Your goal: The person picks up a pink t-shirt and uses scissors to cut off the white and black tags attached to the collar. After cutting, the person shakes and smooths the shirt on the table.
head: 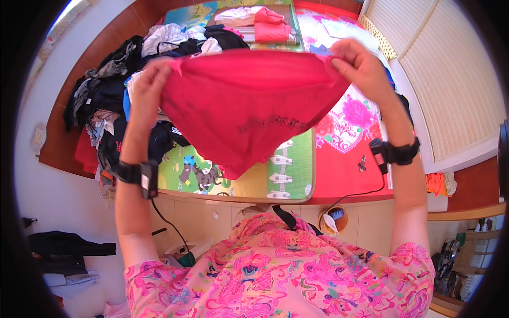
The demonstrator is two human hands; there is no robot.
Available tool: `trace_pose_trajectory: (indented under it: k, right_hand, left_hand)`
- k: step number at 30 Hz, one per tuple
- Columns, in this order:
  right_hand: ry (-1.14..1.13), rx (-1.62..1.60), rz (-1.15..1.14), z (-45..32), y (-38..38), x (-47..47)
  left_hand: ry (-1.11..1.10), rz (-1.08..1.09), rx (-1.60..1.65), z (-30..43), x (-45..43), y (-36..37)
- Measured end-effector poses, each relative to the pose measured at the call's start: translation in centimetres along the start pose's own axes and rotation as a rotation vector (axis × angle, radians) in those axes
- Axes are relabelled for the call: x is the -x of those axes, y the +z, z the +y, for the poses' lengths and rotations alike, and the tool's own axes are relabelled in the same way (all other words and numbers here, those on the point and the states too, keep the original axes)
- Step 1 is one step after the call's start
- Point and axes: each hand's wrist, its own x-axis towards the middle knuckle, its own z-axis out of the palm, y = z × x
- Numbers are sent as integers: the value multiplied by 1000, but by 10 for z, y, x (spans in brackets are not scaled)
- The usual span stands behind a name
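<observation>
A crimson garment hangs stretched in the air between my hands, its upper edge pulled nearly straight. My left hand pinches its left corner. The right corner is held between the thumb and fingers of my right hand. Dark ruffled trim or lettering, too blurred to read, crosses its lower front. Below it the cloth tapers to a bunched end over a cartoon-printed play mat. The garment hides part of the mat and of the clothes behind it.
A large heap of mixed clothes lies on the left of the bed platform. Folded coral cloth lies at the back. A red floral sheet covers the right side. Cables hang from bands on both forearms. A small bin stands on the floor.
</observation>
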Motion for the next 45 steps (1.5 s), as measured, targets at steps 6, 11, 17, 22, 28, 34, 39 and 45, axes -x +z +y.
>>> trace_pose_trajectory:
  k: [6, 11, 17, 22, 28, 34, 39, 45]
  right_hand:
    - [7, 430, -295, -61, -61, -35]
    - [-150, 857, 597, -111, -94, -68]
    - [-163, 1157, 311, -66, -48, -10]
    - [250, 451, 39, -27, -71, 13]
    - [-2, 762, 379, -9, -67, -18]
    - [134, -11, 342, 3, 6, -57]
    - [-36, -86, 68, -39, 82, -33]
    - [144, 255, 131, -57, 108, 4]
  left_hand:
    - [578, 131, -558, 91, -73, -55]
    - [737, 455, -907, 154, -93, -61]
    - [697, 285, -928, 105, -57, -41]
    - [223, -304, -515, 48, -22, -30]
    - [-234, -283, 270, 69, -20, 1]
    - [-320, -487, 663, 90, 12, 82]
    - [-361, -217, 874, 86, 10, 124]
    - [-325, -356, 708, 71, 2, 126]
